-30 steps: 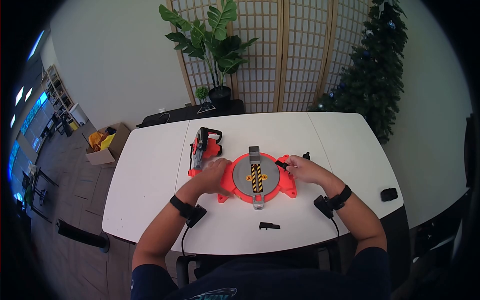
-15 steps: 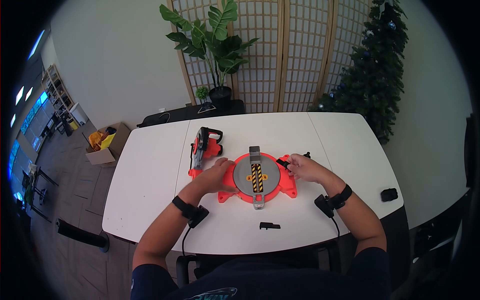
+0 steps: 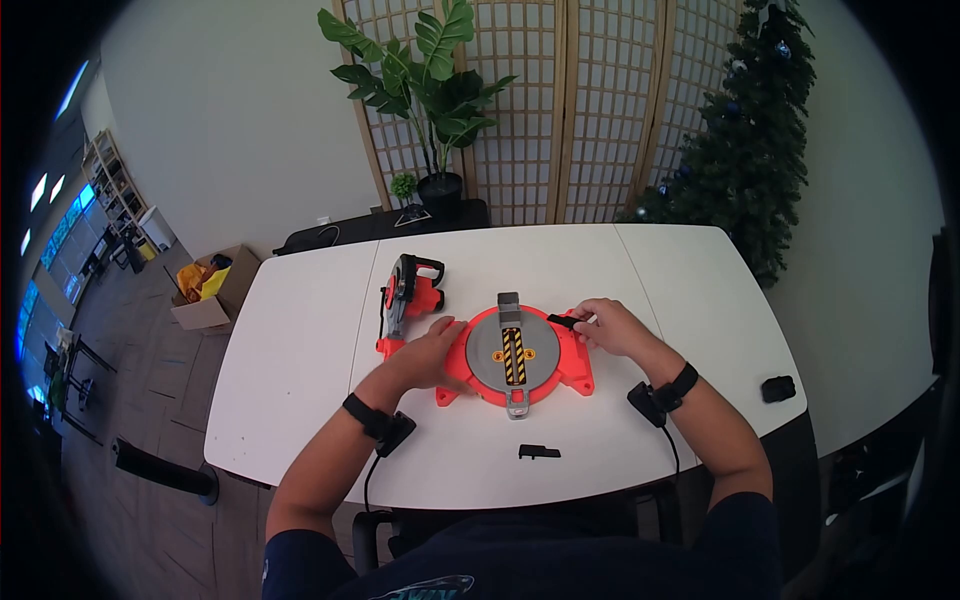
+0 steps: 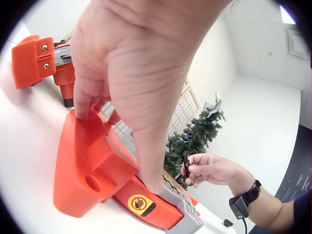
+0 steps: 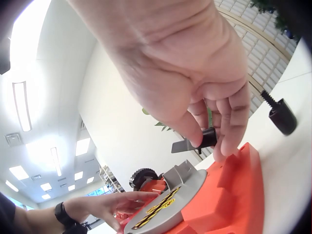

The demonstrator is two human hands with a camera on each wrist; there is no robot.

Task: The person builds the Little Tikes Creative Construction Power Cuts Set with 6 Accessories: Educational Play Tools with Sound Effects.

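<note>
Clock positions read from the grey disc in the head view, six o'clock towards the person:

White tabletop (image 3: 450, 465), bearing the pieces on it
Flat black plastic part with a narrow end (image 3: 539, 452) – lying loose between five and six, near the base
Orange-red plastic base with splayed feet (image 3: 577, 372), on the tabletop, topped by a round grey disc (image 3: 480, 366) and a strip of black-and-yellow stripes (image 3: 514, 358)
Left hand (image 3: 430, 358), at nine: thumb apart from the curled fingers, gripping the base's side
Right hand (image 3: 615, 327), between two and three: thumb and fingers together, clamped on the piece below
Small black plastic piece with a flat blade-like end (image 3: 562, 321), at two, over the base's edge
Black cylindrical knob with threaded stem (image 5: 282, 118) – seen in the right wrist view, lying on the tabletop beside the base
Small black object (image 3: 778, 389), at three, near the table's end
Orange-red and grey toy saw with black handle (image 3: 405, 292), at ten
Open cardboard box (image 3: 200, 318), past nine, on the floor
Dark green decorated tree (image 3: 755, 150), between one and two
Leafy potted plant (image 3: 430, 90), past eleven
Wooden lattice screen (image 3: 600, 120), behind, past twelve
</note>
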